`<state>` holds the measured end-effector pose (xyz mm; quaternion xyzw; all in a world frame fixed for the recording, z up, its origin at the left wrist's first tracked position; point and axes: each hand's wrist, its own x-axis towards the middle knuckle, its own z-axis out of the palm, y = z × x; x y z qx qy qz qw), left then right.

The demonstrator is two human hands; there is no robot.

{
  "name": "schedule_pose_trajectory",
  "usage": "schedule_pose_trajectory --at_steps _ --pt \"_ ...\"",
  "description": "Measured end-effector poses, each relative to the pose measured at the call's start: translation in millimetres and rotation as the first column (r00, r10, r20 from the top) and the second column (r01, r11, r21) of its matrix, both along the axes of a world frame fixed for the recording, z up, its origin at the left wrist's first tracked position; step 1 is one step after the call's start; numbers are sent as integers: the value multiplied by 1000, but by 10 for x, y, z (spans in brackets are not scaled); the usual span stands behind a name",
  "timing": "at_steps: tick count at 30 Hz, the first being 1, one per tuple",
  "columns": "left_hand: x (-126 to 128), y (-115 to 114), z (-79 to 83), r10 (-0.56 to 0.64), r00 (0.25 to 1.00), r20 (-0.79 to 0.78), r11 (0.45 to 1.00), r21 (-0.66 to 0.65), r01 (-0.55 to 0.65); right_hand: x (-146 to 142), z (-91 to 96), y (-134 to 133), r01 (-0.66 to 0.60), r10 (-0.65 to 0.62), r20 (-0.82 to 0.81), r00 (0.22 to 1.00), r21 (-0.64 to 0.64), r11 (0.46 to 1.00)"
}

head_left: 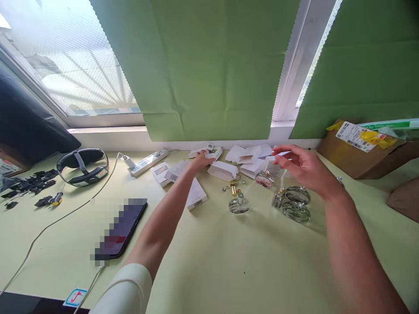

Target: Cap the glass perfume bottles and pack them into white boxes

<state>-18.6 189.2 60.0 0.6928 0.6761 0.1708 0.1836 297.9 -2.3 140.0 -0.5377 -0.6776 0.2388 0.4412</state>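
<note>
Our left fingers (pixel 207 160) touch a box (pixel 217 152), whether gripping we can't tell; our right fingers (pixel 288 149) hang open near glass bottles (pixel 296 212).

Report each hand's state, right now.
Left hand: at a small white box; grip cannot be told.
Right hand: open, nothing visible in it.

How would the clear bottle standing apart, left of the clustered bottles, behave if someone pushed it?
The clear bottle looks like glass, so it is probably fragile and fairly heavy for its size. Its shiny surface suggests it could be slippery. Its rounded outline might let it rock or tip, though its base is hard to see.
</note>
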Motion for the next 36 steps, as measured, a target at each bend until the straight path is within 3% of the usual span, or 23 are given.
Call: schedule_pose_trajectory --at_steps 4,7,10,12,14,17,21,28,33,35,36 --pt "20 -4 32 66 997 41 998 -26 -65 31 7 7 1 -1 -12 1000 11 1000" --pt "-68 -216 246 40 997 68 998 51 -43 47 -6 38 35 -35 2 999 7 999" --pt "-201 -615 540 -107 988 111 991 95 97 -7 -39 83 50 -50 -61 997 -14 999" --pt "-257 -933 712 -428 878 215 904 103 415 -101 -68 102 18 -31 -164 986 -80 997" --pt "-259 -1221 830 -582 782 222 812 107 574 -225 -94 95 -82 27 -253 967 -206 975" --pt "-188 -1485 904 -697 674 246 712 126 691 -393 -113 42 -294 177 -327 928 -354 888" --pt "-107 -1529 898 -751 589 299 643 127 756 -458 -96 -19 -440 302 -370 878 -379 814" --pt "-126 -1491 881 -745 555 370 621 82 779 -376 -91 -7 -410 306 -315 898 -351 842" --pt "-185 -1448 871 -717 535 448 615 45 787 -284 -93 -8 -417 361 -214 908 -371 830" --pt "-249 -1342 779 -651 591 477 694 60 717 -169 -77 -15 -351 325 -133 936 -397 848" --pt "-288 -1274 714 -585 661 470 772 75 631 -98 -66 -18 -294 282 -90 955 -401 868"
